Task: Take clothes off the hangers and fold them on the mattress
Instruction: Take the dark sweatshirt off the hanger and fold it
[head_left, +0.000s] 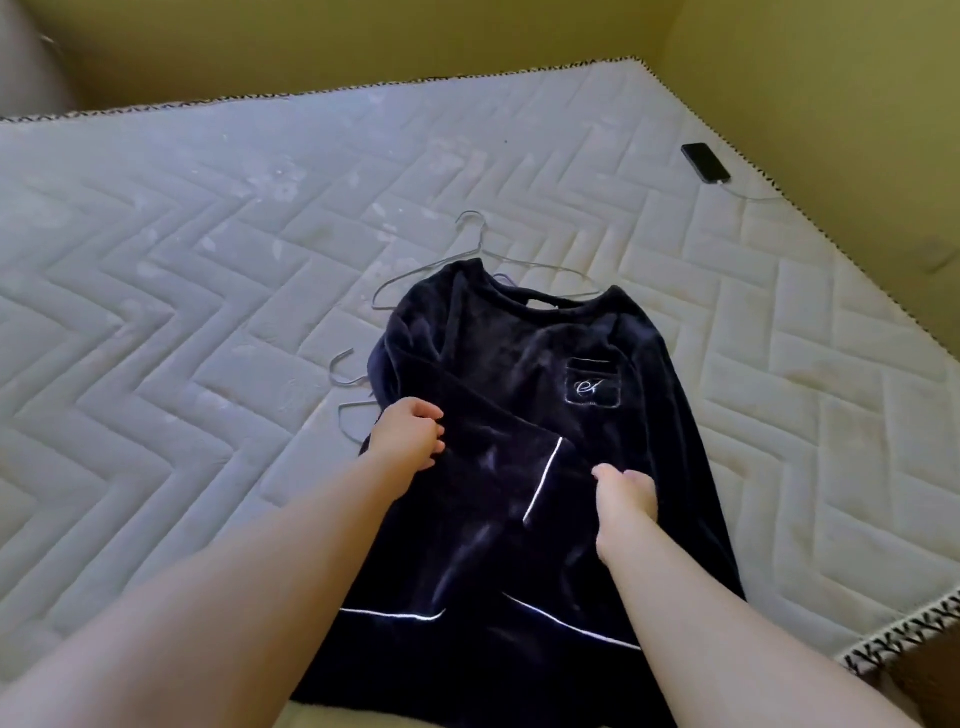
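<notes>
A dark navy velvet top (524, 384) with white piping and a chest pocket lies spread front-up on the white quilted mattress (208, 249). One sleeve is folded across its body. My left hand (410, 434) grips that sleeve near the top's left edge. My right hand (626, 499) pinches the sleeve's cuff end by the white piping. A grey wire hanger (480, 249) lies just beyond the collar, partly under it. A second grey hanger (348, 379) sticks out from under the top's left side, mostly hidden.
A black phone (705, 162) with a white cable lies near the mattress's far right edge. Yellow-green walls stand behind and to the right. The mattress's patterned front edge (904, 634) shows at the lower right.
</notes>
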